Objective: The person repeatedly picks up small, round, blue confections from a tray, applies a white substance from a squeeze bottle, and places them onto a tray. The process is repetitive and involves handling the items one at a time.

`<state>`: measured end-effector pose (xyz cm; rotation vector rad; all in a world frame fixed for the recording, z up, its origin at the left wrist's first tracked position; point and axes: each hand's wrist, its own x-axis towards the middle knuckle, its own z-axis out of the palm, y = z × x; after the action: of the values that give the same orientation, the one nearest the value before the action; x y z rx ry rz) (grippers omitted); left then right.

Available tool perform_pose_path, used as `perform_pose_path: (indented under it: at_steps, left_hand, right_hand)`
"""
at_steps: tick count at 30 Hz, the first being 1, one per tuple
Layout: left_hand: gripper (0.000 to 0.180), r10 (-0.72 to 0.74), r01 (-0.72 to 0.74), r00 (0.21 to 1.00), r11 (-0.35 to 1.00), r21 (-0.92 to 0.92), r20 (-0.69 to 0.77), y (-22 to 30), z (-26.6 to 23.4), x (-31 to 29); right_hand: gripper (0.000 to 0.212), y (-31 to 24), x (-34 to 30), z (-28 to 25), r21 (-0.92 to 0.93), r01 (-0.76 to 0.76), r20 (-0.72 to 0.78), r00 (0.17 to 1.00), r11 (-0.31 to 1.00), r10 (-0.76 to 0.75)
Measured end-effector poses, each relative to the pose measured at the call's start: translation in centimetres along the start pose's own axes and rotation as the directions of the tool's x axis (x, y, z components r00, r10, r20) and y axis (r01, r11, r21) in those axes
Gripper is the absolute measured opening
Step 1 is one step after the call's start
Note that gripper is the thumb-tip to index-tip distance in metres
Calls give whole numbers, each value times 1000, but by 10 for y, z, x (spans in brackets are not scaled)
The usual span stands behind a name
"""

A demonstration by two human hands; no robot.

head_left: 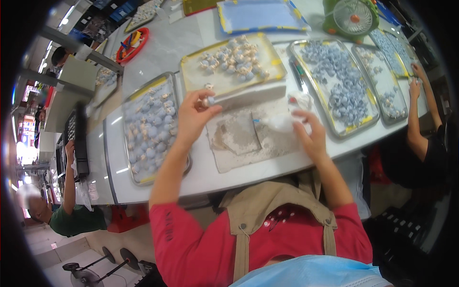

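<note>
My left hand (193, 117) is closed in a pinch round a small blue-and-beige figure piece (209, 101), held above the front edge of the middle tray. In my right hand (311, 136) is a white squeeze bottle (281, 124), somewhat blurred, its thin blue tip pointing left toward the other hand. Below both hands lies a worn board (234, 160) with a dusty square plate (241, 134) on it. A crumpled white cloth (301, 99) with a red spot sits just beyond my right hand.
A tray of round blue-grey pieces (148, 129) stands left, a yellow-edged tray (191, 79) ahead, and a tray of light-blue shells (342, 81) right. Farther off are a blue tray (260, 16), green fan (354, 19) and red basket (134, 45). Co-workers' hands (415, 86) show at both sides.
</note>
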<state>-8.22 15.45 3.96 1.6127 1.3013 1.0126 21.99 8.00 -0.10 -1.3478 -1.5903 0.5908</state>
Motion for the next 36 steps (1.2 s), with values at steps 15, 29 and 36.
perform_pose_path:
  at_steps: [15, 29, 36]
  left_hand:
    - [37, -357, 536, 838, 397, -745, 413, 18, 109, -132]
    - [39, -295, 387, 921, 636, -668, 253, 13, 114, -139]
    - [39, -275, 350, 936, 662, -663, 219, 11, 112, -142]
  right_hand:
    - [27, -15, -28, 6, 97, -284, 171, 949, 954, 265]
    - [32, -45, -59, -41, 83, 64, 63, 996, 994, -70]
    - [32, -66, -48, -34, -91, 221, 65, 974, 971, -216]
